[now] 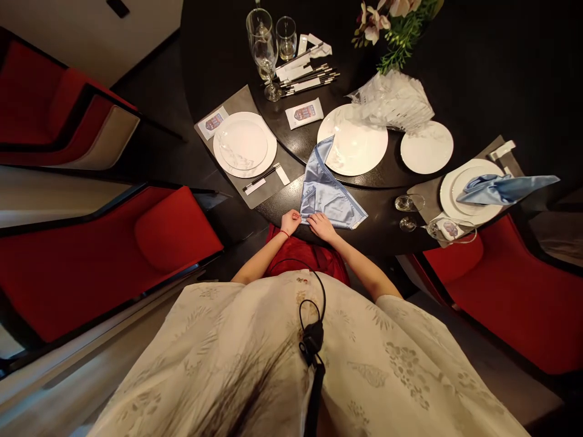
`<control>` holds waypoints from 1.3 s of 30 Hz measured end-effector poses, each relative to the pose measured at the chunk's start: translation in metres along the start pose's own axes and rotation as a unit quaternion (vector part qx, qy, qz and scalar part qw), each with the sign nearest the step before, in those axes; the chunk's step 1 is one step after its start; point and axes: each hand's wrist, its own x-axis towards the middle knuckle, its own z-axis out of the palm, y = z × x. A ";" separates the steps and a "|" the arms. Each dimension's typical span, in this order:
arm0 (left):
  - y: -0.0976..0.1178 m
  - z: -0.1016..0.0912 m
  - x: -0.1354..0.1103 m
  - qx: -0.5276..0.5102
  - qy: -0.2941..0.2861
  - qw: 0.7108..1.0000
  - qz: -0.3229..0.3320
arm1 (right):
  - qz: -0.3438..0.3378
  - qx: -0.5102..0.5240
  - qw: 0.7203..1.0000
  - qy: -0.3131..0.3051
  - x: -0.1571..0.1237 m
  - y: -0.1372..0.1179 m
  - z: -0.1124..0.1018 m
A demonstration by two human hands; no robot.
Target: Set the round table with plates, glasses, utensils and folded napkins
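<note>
Beneath the extended fingers of the right hand, a blue satin napkin lay on the desk; the left hand curled at its corner, whether clamped I couldn't tell

Round dark table, warmly lit and faintly glossy, stood at top centre. Two black-edged red chairs stood at left, third red chair at right. Dark floor showed below pale wall at upper left.
</note>
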 end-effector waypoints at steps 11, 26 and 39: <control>0.019 -0.013 0.010 0.000 -0.016 0.993 0.119 | 0.161 0.258 0.952 -0.030 0.058 0.026 -0.009; 0.014 -0.013 0.025 -0.022 0.039 0.999 0.030 | 0.114 0.116 0.986 0.028 0.045 0.008 -0.002; 0.029 -0.016 0.053 0.131 0.036 0.990 -0.023 | 0.097 0.060 0.991 0.071 0.050 0.011 -0.010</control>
